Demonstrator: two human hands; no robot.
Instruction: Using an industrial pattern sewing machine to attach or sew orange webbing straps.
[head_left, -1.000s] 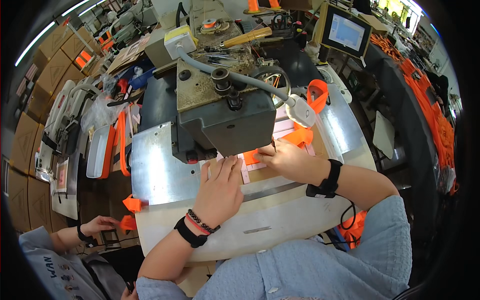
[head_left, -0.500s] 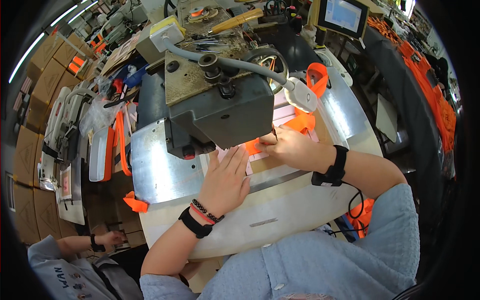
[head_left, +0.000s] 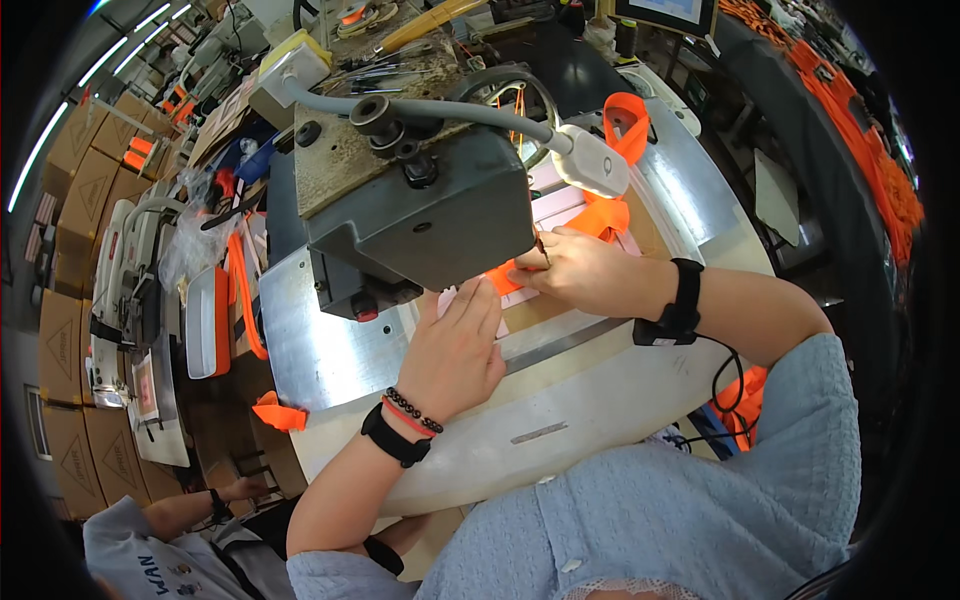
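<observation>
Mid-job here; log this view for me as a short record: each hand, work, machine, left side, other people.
Left hand: fingers extended, fingertips near the front edge of the machine head
Right hand: fingers bent, at the orange strap; grip partly hidden
Work: orange strap over pale pink strips
Machine: dark grey head, white lamp at its right
Left side: open bin, orange outside, pale inside
Other people: one co-worker's hand, lower left

1. The white gooseneck lamp (head_left: pixel 592 165) throws strong light on the right hand (head_left: pixel 585 272) and the orange strap (head_left: pixel 605 214).
2. The metal plate (head_left: pixel 318 345) shows white glare; the sewing machine head (head_left: pixel 420 225) has its front in shade.
3. Ceiling tubes (head_left: pixel 38 157) glow at upper left.
4. Toward the black round border, cartons (head_left: pixel 78 345) appear curved.
</observation>
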